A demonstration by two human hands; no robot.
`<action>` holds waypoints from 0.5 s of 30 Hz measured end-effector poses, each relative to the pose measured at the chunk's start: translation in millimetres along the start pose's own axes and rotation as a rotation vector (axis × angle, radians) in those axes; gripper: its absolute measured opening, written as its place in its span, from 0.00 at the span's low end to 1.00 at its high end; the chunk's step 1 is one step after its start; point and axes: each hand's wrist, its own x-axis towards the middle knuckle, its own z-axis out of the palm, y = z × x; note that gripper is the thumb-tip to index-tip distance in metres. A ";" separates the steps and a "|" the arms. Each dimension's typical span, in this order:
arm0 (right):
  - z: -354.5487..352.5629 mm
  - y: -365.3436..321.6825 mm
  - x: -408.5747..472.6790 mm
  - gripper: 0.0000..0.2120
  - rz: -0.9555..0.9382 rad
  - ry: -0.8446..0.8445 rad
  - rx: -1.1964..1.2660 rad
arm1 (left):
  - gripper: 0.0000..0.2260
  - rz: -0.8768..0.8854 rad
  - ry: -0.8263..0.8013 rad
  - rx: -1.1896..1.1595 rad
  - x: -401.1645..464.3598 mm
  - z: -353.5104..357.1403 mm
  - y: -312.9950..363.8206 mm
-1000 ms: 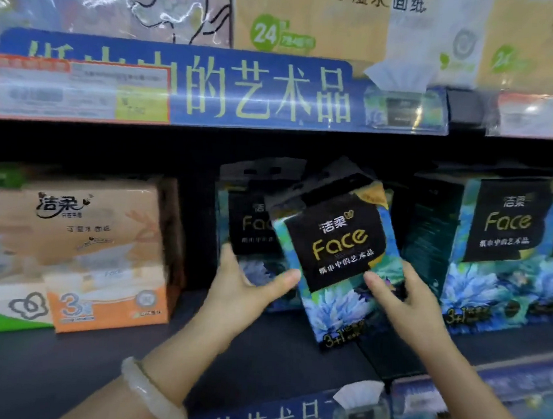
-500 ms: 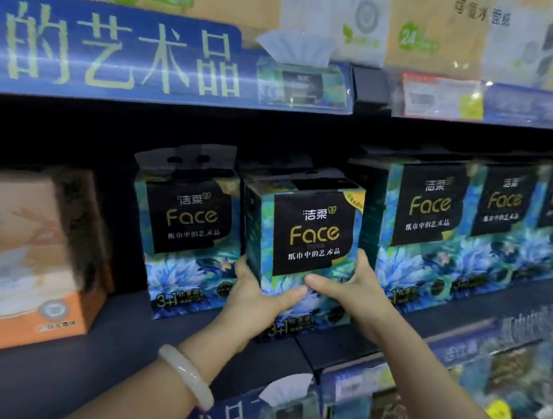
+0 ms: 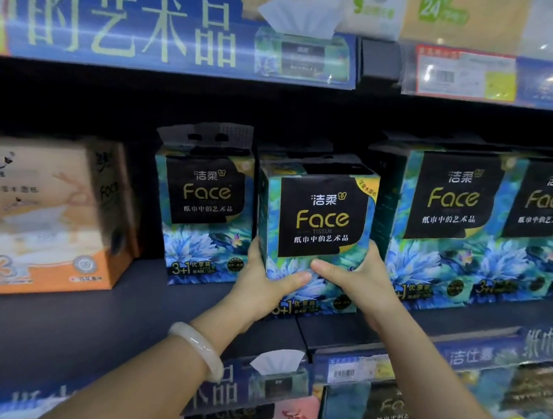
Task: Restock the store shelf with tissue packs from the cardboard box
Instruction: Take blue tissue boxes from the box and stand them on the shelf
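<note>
Head view of a store shelf (image 3: 67, 319) during restocking. Both hands hold one blue tissue pack (image 3: 316, 231) by its lower half, upright, with its printed front facing outward. The left hand (image 3: 261, 279) grips the pack's left edge, thumb laid across the front and the other fingers curled round the side. The right hand (image 3: 358, 279) grips the right edge in the same way, its thumb (image 3: 326, 267) pressed flat on the front; the remaining fingers of both hands are hidden behind the pack. A pale bracelet (image 3: 198, 350) sits on the left wrist.

The held pack stands at the front of the shelf board, in the gap between a matching pack to its left (image 3: 204, 205) and a row of matching packs to its right (image 3: 445, 226). Its front face lies forward of theirs; whether its base rests fully on the board cannot be told, since the hands cover the lower corners. Farther left of the held pack stands an orange tissue pack (image 3: 51, 215), with bare shelf between it and the blue ones.

Progress, as a judgement: several packs are already in place, and this one is near its slot but not yet pushed back into line or released. The bare shelf space suggests more packs may follow. The cardboard box is out of view, so how many packs remain cannot be told.
</note>
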 end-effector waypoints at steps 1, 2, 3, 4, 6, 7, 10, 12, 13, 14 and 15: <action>0.3 0.0 -1.1 0.35 -0.016 0.009 -0.011 | 0.41 -0.005 -0.006 0.002 -0.7 -0.2 0.6; 0.5 0.6 -2.1 0.35 -0.027 0.018 -0.025 | 0.40 -0.009 -0.010 0.004 -0.9 -0.5 1.4; 0.6 1.2 -3.1 0.36 -0.036 0.022 -0.041 | 0.40 -0.013 -0.015 0.015 -1.5 -1.2 2.9; 1.0 1.3 -4.0 0.37 -0.046 0.022 -0.058 | 0.40 -0.014 -0.016 0.028 -1.8 -2.0 4.2; 0.6 1.3 -5.6 0.39 -0.064 0.025 -0.098 | 0.40 -0.019 -0.008 0.054 -3.9 -2.6 6.7; 0.1 1.2 -6.6 0.40 -0.071 0.028 -0.117 | 0.41 -0.018 0.007 0.075 -5.0 -2.7 7.8; 0.5 -1.2 -13.6 0.40 -0.105 0.042 -0.189 | 0.44 0.017 0.037 0.172 -10.1 -4.9 12.2; 1.0 -4.1 -19.5 0.42 -0.116 0.044 -0.271 | 0.49 0.026 0.032 0.227 -16.3 -7.8 18.7; 1.7 -6.4 -22.9 0.45 -0.114 0.041 -0.309 | 0.50 0.026 0.031 0.247 -20.0 -10.1 21.9; 2.8 -9.1 -26.4 0.48 -0.106 0.047 -0.341 | 0.51 0.030 0.036 0.268 -24.2 -12.8 24.7; 4.6 -12.2 -30.3 0.51 -0.098 0.067 -0.372 | 0.51 0.039 0.042 0.295 -29.2 -15.4 27.1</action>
